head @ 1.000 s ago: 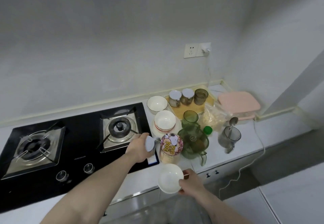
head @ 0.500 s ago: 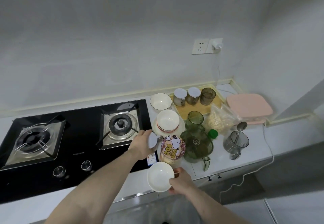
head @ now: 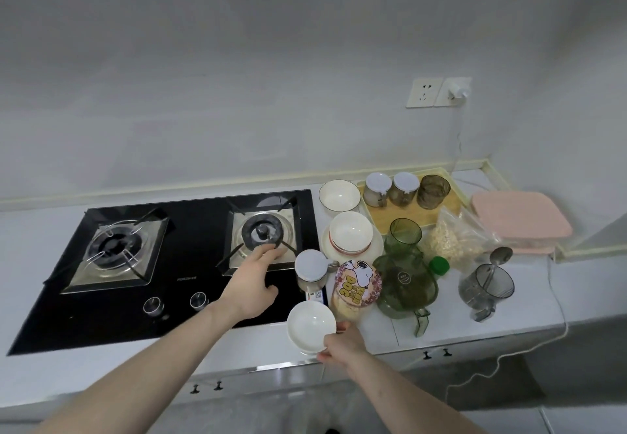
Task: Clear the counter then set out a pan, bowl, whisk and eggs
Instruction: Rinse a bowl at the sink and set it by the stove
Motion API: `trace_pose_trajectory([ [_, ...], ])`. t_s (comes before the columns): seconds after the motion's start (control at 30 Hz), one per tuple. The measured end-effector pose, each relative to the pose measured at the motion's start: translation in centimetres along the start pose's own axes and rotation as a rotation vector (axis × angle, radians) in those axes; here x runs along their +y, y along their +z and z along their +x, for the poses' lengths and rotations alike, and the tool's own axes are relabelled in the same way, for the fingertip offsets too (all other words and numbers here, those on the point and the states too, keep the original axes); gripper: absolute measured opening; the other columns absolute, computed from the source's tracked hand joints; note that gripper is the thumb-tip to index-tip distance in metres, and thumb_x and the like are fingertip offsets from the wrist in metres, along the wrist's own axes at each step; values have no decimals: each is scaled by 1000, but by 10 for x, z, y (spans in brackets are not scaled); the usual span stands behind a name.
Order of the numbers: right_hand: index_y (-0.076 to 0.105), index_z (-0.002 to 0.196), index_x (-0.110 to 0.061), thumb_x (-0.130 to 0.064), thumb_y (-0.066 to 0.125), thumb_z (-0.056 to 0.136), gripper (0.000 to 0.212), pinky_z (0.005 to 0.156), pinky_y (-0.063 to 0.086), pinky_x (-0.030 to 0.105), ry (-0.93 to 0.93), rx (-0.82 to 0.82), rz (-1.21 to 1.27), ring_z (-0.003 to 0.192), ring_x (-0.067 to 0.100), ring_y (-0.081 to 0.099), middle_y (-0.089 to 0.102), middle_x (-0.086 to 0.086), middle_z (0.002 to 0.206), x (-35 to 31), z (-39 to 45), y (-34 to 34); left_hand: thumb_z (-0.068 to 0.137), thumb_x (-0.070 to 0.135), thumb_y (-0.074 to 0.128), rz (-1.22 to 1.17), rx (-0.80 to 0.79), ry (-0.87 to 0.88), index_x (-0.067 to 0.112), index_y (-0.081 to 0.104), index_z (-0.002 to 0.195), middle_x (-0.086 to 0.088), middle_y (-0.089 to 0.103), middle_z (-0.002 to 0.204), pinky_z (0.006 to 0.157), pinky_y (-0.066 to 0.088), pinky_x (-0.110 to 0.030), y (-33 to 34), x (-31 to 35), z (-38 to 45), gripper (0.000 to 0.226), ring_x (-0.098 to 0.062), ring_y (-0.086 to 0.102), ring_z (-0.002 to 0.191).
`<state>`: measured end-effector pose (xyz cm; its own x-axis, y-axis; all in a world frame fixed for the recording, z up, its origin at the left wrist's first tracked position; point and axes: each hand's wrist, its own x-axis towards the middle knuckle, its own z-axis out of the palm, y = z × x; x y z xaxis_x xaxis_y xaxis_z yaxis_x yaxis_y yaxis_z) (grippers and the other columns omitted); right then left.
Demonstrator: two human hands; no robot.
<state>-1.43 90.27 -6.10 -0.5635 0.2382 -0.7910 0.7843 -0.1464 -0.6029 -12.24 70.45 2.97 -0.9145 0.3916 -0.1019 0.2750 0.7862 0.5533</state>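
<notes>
My right hand (head: 341, 340) grips a small white bowl (head: 310, 326) by its rim above the counter's front edge, tilted toward me. My left hand (head: 252, 286) hovers open over the black hob (head: 101, 314), fingers spread toward the right burner (head: 263, 235), holding nothing. A lidded glass jar (head: 310, 270) stands on the hob's right edge, just right of that hand. Two more white bowls sit behind it: one (head: 339, 196) by the wall, one (head: 351, 235) stacked on a plate. No pan, whisk or eggs are in view.
Right of the hob the counter is crowded: a cartoon-lidded tub (head: 356, 286), a green glass jug (head: 405, 280), a bag of oats (head: 454, 240), a grey measuring cup with spoon (head: 485, 287), a wooden tray with jars (head: 403, 216), pink boards (head: 519, 219). A white cable (head: 556, 297) trails off the edge.
My left hand has let go of the lidded jar, which now stands on the hob's right edge, and has opened and drawn left. The right hand still holds the bowl.
</notes>
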Motion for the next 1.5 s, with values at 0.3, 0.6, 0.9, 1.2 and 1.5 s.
trace_pose_trajectory([
  [0.3, 58, 111, -7, 12, 53, 80, 38, 50, 59, 35, -20, 13, 83, 98, 40, 66, 63, 16, 115, -18, 11, 40, 75, 6, 64, -65, 36, -104, 30, 53, 137, 16, 40, 141, 93, 46, -20, -10, -26, -57, 68, -11, 55, 107],
  [0.6, 62, 100, -7, 13, 53, 80, 30, 68, 64, 47, -53, 65, 63, 99, 42, 68, 66, 15, 104, -24, 21, 48, 76, 8, 64, -102, 34, -172, 34, 53, 136, 20, 40, 140, 94, 45, -18, -2, -28, -73, 66, -6, 54, 114],
  [0.9, 62, 119, -5, 9, 44, 85, 41, 47, 59, 32, 15, 70, 160, 85, 38, 70, 68, 24, 109, -29, 19, 51, 77, 10, 63, -100, 31, -170, 34, 55, 133, 20, 39, 142, 103, 44, -21, -5, -20, -69, 62, -4, 51, 122],
  [1.2, 44, 136, -15, -14, 60, 94, 45, 64, 64, 40, -1, -90, -9, 91, 24, 65, 58, 7, 117, -25, -7, 28, 77, 12, 63, -89, 6, -128, 34, 55, 134, 21, 39, 140, 103, 45, -22, -10, -11, -73, 61, -6, 51, 124],
  [1.5, 59, 121, -15, -20, 59, 89, 32, 72, 56, 32, -326, -116, -465, 91, 19, 62, 66, 12, 122, -53, -79, -32, 76, 13, 65, -56, 42, 104, 38, 56, 132, 25, 40, 141, 108, 39, -20, -52, 16, -80, 61, 0, 46, 130],
])
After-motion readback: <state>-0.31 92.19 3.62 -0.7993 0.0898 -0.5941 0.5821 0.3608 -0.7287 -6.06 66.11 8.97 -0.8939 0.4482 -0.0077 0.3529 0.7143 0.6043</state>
